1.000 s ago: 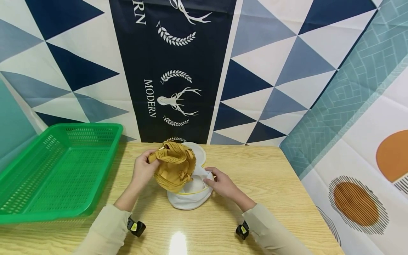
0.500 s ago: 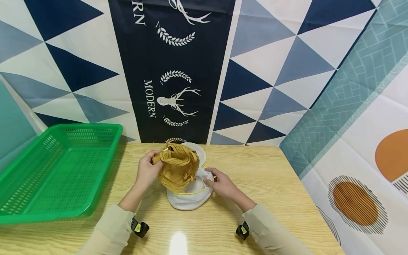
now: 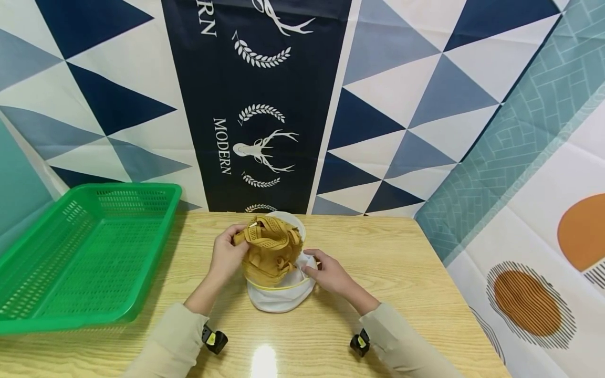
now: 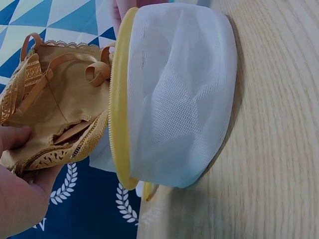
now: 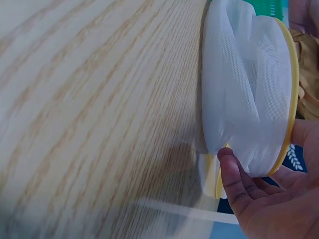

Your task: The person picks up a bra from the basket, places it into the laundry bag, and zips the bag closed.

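Observation:
A mustard-yellow bra (image 3: 270,258) with lace-like straps hangs bunched from my left hand (image 3: 230,251), whose thumb and fingers pinch its left side. The bra sits over the mouth of a round white mesh laundry bag (image 3: 279,300) with a yellow zip rim. On the bag's right side, my right hand (image 3: 331,270) grips the rim, thumb and fingers on either side of the mesh. In the left wrist view, the bra (image 4: 65,94) is at the zip opening. The bag's round lid (image 3: 294,219) lies folded back behind, partly hidden by the bra.
A large green plastic basket (image 3: 94,262) stands on the left of the wooden table (image 3: 378,252). A patterned cloth wall (image 3: 264,94) rises right behind the table's far edge.
My left hand has moved right and slightly down, bringing the bra further over the laundry bag's opening. The right hand and the bag have stayed nearly in place.

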`<state>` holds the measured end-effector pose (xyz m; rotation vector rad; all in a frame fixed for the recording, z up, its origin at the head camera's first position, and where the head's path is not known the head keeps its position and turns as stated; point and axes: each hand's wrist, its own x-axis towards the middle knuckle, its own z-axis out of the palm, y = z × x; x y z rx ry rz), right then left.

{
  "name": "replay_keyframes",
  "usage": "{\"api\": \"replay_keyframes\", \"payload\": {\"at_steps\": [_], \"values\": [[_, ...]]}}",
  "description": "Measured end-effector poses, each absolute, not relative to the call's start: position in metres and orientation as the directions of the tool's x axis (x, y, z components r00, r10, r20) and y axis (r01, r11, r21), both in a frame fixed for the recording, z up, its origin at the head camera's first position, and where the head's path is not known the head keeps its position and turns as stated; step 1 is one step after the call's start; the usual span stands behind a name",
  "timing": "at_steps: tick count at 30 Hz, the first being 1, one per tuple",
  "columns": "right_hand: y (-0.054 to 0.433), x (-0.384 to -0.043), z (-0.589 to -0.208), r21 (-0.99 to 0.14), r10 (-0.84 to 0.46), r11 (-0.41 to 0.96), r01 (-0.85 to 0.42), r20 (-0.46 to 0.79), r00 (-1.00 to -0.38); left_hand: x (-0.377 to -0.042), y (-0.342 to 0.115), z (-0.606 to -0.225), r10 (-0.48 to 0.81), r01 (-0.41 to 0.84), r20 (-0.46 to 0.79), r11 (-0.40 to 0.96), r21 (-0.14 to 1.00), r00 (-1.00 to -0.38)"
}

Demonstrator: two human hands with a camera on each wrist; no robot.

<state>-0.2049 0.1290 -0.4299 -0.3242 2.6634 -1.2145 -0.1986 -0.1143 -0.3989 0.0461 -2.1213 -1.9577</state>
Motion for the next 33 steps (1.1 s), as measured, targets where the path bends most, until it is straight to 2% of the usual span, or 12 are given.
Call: {"api": "replay_keyframes", "payload": {"at_steps": [33], "values": [[0.129, -0.205, -0.428, -0.743, -0.268, 0.659, -0.118, -0.086, -0.96, -0.199, -0.11, -0.41, -0.1, 0.157, 0.183, 0.229, 0.961, -0.978]]}}
